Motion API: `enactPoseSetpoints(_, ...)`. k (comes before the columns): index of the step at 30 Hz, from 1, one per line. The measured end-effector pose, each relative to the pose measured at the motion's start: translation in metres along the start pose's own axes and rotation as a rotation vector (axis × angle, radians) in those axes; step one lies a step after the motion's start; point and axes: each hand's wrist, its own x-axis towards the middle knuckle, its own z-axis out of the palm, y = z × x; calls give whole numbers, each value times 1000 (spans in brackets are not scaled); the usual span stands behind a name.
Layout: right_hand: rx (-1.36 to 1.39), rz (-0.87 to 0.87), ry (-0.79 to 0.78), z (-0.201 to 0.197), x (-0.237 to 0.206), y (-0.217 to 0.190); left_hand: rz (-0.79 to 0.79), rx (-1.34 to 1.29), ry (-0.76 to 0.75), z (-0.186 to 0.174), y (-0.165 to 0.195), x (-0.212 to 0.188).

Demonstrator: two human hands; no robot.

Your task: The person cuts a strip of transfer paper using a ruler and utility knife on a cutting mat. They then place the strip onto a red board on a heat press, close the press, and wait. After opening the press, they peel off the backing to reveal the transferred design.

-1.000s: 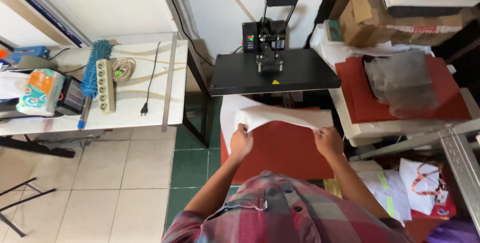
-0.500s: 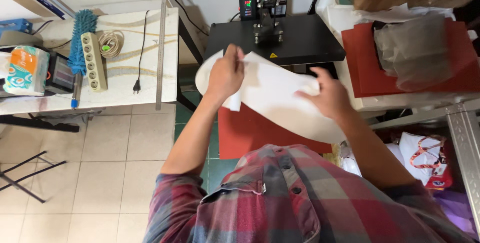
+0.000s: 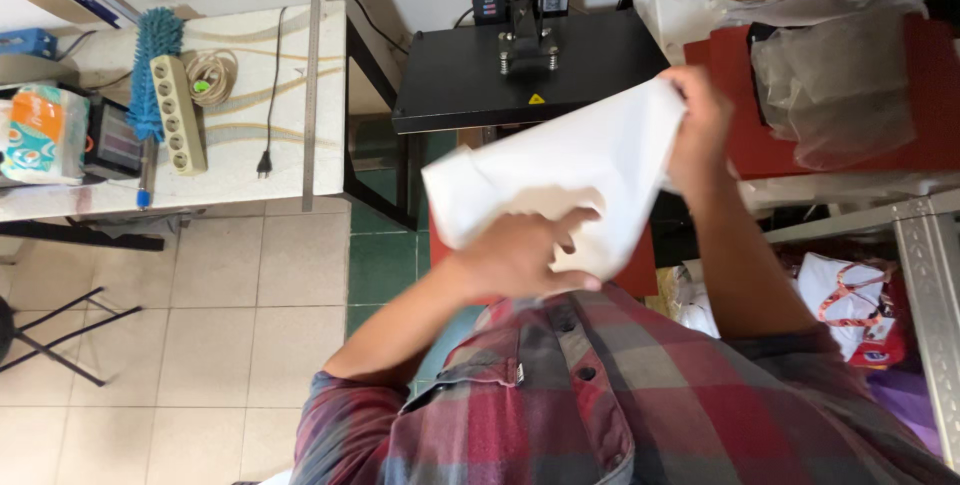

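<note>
A large white sheet (image 3: 560,170) is lifted in front of my chest, over the red pad (image 3: 640,270) of the black heat press (image 3: 530,75). My right hand (image 3: 700,125) pinches the sheet's upper right corner. My left hand (image 3: 520,255) lies against the sheet's lower edge, fingers spread over it and gripping it. The sheet hangs slanted and hides most of the red pad. My plaid sleeve and shirt fill the bottom of the view.
A white table (image 3: 240,160) at left carries a power strip (image 3: 178,113), a blue brush (image 3: 152,55), a coiled cable and a tissue pack (image 3: 40,135). A red mat with clear plastic (image 3: 830,85) lies at right, above a metal shelf (image 3: 925,255). A black stand (image 3: 50,335) sits on the tiled floor.
The sheet has been lifted off the red pad and turned. My right hand rose to the upper right with its corner, while my left hand dropped toward my chest.
</note>
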Motion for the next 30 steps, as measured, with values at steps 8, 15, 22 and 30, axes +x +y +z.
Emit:
enactPoseSetpoints(8,140,-210,-17,-92,47,30,-725,-435,323,-32,-136,72)
enactPoseSetpoints(15,-151,-544,-86,-139,48,35,-670,-948,218,55,-154,143)
enactPoseSetpoints(22,-447,-430,-4,-191,20,46,239,-1888,807,66,-211,30)
enactPoseSetpoints(30,-227,-314,-100,-179,8,75,-248,-1974,-14,47,-198,93)
